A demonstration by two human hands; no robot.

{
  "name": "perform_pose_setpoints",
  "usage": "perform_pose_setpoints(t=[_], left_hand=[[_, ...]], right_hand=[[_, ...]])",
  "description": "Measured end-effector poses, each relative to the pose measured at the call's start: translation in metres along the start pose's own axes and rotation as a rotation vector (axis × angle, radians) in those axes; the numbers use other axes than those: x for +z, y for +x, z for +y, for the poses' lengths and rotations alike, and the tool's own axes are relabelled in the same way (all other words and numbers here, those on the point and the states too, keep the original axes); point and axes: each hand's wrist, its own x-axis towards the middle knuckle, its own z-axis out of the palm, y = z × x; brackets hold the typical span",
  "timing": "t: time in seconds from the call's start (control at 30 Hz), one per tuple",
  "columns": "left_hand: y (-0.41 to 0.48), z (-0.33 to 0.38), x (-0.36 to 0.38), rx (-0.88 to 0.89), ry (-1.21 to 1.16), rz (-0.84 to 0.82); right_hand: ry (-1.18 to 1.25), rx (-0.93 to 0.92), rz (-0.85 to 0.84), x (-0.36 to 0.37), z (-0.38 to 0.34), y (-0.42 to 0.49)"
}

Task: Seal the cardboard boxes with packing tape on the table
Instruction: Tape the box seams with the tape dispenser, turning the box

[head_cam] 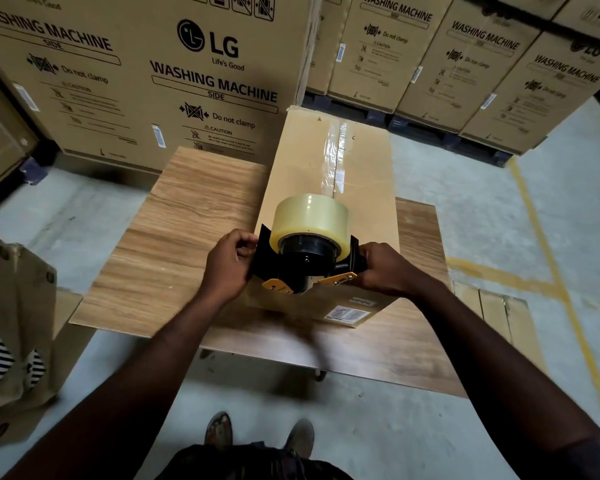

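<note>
Behind the table, large washing-machine cartons [194, 81] printed "LG" and "Do not clamp" stand in stacked rows, which continue to the right [465, 64] on dark pallets. Grey concrete floor [551, 209] surrounds the work area and is marked by a yellow line [534, 216] on the right. A further brown carton [14, 323] with striped hazard labels stands at the lower left, off the table.

Wood-grain table [174, 237]: the left half of its top is bare.

Cardboard box [291, 174]: long and closed, it lies on the right half of the table, its length running from the near edge toward the far edge. A strip of clear tape [336, 154] covers the far part of its centre seam. A white printed label [349, 311] sits on its near end face.

Tape dispenser [305, 268]: a black frame with yellow parts, it is held at the near end of the box top, over the seam. A roll of clear tape [309, 216] is mounted on its hub.

Left hand [227, 261]: the fingers are curled round the dispenser's left side plate, gripping it.

Right hand [385, 268]: the fingers are wrapped round the dispenser's right side, by the spring and yellow arm.

Two shoes [219, 427] show on the floor below the near edge.
</note>
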Motion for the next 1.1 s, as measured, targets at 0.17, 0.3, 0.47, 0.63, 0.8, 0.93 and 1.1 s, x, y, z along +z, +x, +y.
perform_pose_setpoints(t=[0.17, 0.3, 0.47, 0.63, 0.8, 0.93, 1.1], left_hand=[[-0.010, -0.003, -0.006, 0.245, 0.139, 0.041], [-0.013, 0.001, -0.003, 0.234, 0.093, 0.070], [-0.013, -0.001, -0.002, 0.208, 0.076, 0.096], [-0.014, 0.001, 0.000, 0.243, 0.113, 0.094], [-0.031, 0.006, 0.013, 0.479, 0.519, 0.088], [-0.055, 0.011, 0.049, 0.625, 0.720, -0.236], [-0.057, 0.006, 0.056, 0.634, 0.838, -0.304]], right_hand=[[-0.269, -0.028, 0.116, 0.002, -0.008, -0.003], [-0.457, -0.049, 0.163, -0.018, -0.013, -0.019], [-0.551, 0.010, 0.123, -0.040, 0.014, -0.037], [-0.506, 0.058, 0.141, -0.044, 0.064, -0.049], [-0.383, -0.032, 0.131, -0.034, 0.083, -0.041], [-0.297, -0.112, 0.107, -0.033, 0.090, -0.037], [-0.180, -0.092, 0.131, -0.026, 0.099, -0.034]])
